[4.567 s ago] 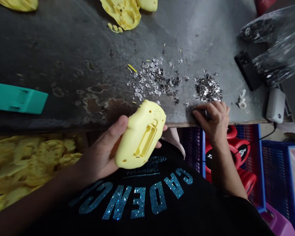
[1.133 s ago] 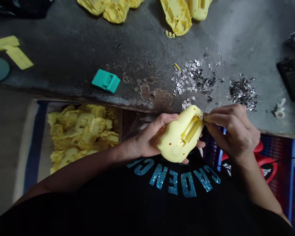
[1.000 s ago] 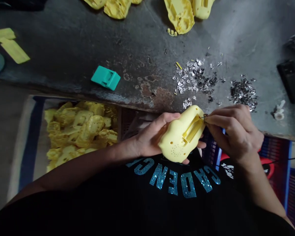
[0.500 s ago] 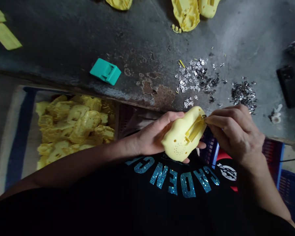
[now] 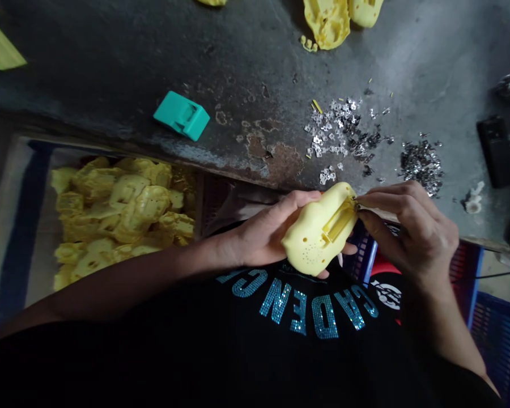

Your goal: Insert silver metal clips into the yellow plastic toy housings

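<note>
My left hand (image 5: 276,226) is wrapped round a yellow plastic shell (image 5: 306,241) from its left side and underneath. The shell has a long battery-type slot, small screw holes and a cluster of speaker holes facing up. At the slot's upper right end, the fingertips of my right hand (image 5: 408,221) pinch a tiny metal contact piece (image 5: 356,203), mostly hidden by the fingers. Flat metal plates (image 5: 323,139) lie loose on the table just beyond the shell. A pile of dark, shiny metal pieces (image 5: 420,164) is behind my right hand.
The grey table (image 5: 246,62) has a worn front edge. On it lie a teal plastic block (image 5: 182,115), more yellow shells (image 5: 329,22) and a black phone-like object (image 5: 493,150). A container of yellow shells (image 5: 123,204) stands below at left; blue crates (image 5: 499,340) are at lower right.
My right thumb has shifted lower and apart from the forefinger at the slot's end, where the metal piece stays. The left hand still holds the shell; the view has shifted slightly.
</note>
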{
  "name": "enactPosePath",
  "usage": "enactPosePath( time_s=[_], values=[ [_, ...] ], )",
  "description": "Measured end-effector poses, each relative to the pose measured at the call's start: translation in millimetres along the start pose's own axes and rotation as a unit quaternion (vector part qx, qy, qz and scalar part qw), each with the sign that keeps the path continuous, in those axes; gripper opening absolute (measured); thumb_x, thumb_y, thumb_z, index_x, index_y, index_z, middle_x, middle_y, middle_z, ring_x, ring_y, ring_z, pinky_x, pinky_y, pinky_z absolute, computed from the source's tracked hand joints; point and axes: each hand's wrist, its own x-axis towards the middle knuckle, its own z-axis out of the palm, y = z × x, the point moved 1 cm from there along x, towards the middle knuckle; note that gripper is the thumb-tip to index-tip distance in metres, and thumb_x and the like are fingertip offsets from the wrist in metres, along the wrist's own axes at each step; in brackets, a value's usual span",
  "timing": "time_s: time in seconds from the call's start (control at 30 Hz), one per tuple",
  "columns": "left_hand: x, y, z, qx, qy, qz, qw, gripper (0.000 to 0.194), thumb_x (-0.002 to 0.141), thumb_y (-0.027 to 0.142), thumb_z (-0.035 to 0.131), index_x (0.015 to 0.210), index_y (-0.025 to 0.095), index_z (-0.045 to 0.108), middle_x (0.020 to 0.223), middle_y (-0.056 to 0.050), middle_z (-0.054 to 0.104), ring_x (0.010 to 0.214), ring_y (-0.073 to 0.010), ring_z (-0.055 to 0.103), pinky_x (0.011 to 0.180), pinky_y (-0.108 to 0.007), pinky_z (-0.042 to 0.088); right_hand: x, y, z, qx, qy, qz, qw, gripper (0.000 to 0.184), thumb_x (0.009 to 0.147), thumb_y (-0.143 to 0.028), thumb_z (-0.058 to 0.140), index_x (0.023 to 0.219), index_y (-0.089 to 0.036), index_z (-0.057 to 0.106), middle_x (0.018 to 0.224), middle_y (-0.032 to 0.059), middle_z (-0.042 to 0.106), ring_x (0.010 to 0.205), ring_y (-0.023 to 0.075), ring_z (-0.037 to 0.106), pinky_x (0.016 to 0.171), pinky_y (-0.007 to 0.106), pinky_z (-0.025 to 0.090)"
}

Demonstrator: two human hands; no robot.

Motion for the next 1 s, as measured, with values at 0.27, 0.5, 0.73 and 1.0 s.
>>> enactPosePath(
  time_s=[0.27, 0.5, 0.73, 1.0],
  values=[
    [0, -1, -1.7, -0.028, -0.012, 0.007, 1.000, 0.066, 0.101, 0.066, 0.074, 0.151, 0.023, 0.068, 0.134, -0.016, 0.085, 0.123, -0.0399, 0.084, 0.081, -0.044, 0.072, -11, -5, 8, -0.073, 0.034, 0.005, 0.997, 0.046, 0.100, -0.003, 0.080, 0.137, -0.029, 0.077, 0.113, 0.0059, 0.086, 0.091, 0.0249, 0.078, 0.082, 0.042, 0.061],
    [-1, -1, -2.0, -0.014, -0.016, 0.010, 1.000, 0.078, 0.105, 0.073, 0.067, 0.165, 0.022, 0.060, 0.139, -0.018, 0.083, 0.119, -0.0391, 0.084, 0.083, -0.046, 0.072, -13, -9, 11, -0.082, 0.041, 0.015, 0.996, 0.044, 0.103, -0.005, 0.079, 0.138, -0.031, 0.078, 0.112, 0.0055, 0.086, 0.090, 0.0233, 0.076, 0.082, 0.041, 0.061],
    [1, -2, 5.4, 0.041, 0.031, 0.060, 0.997, 0.085, 0.102, 0.070, 0.073, 0.170, 0.022, 0.055, 0.137, -0.017, 0.083, 0.111, -0.0368, 0.086, 0.076, -0.041, 0.071, -2, 3, 0, 0.075, -0.004, 0.131, 0.989, 0.031, 0.104, -0.021, 0.085, 0.133, -0.029, 0.080, 0.116, 0.0063, 0.083, 0.098, 0.0229, 0.079, 0.082, 0.037, 0.066],
    [-22, 0, 11.7, 0.321, 0.113, 0.174, 0.924, 0.057, 0.113, 0.061, 0.072, 0.160, 0.028, 0.074, 0.123, -0.007, 0.084, 0.100, -0.0218, 0.077, 0.076, -0.025, 0.059, 7, 6, -1, 0.168, -0.049, 0.160, 0.971, 0.022, 0.099, -0.024, 0.088, 0.117, -0.027, 0.076, 0.102, 0.0000, 0.079, 0.084, 0.0167, 0.074, 0.077, 0.031, 0.064]
  ],
)
